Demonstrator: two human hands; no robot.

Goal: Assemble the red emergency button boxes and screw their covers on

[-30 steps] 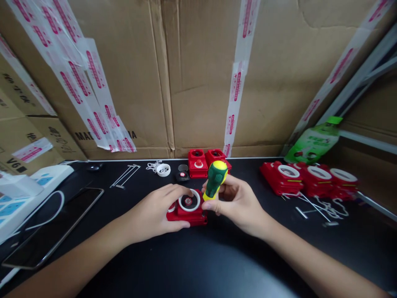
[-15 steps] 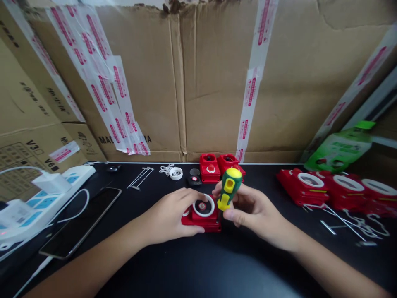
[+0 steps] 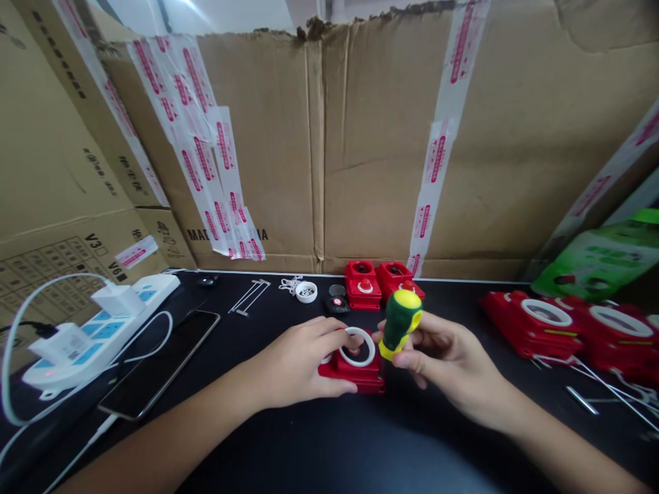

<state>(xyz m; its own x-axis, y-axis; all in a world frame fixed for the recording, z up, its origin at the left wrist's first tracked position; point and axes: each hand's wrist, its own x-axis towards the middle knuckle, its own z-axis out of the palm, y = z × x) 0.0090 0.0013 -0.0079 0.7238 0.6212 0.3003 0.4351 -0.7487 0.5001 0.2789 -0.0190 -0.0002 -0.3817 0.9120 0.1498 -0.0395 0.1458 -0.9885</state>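
Note:
In the head view a red box-shaped device (image 3: pixel 368 381) with a white ring on top lies on the black table. My left hand (image 3: pixel 303 360) grips it from the left, thumb along its near side and fingers over the top by the ring. A screwdriver (image 3: pixel 402 322) with a green and yellow handle stands nearly upright at the device's right end. My right hand (image 3: pixel 447 350) is closed around that handle. The screwdriver's tip is hard to make out against the device's edge.
Two more red devices (image 3: pixel 363 285) stand behind, beside a small black part (image 3: pixel 336 304) and a white ring piece (image 3: pixel 306 292). Several red devices (image 3: pixel 546 326) and a green bottle (image 3: pixel 597 254) are at right. A phone (image 3: pixel 159 363) and power strip (image 3: pixel 103 336) lie left. Cardboard (image 3: pixel 371 151) walls the back.
The camera view has shifted, so everything sits further right in the picture. The screwdriver handle has turned in my right hand. My left hand still grips the red device.

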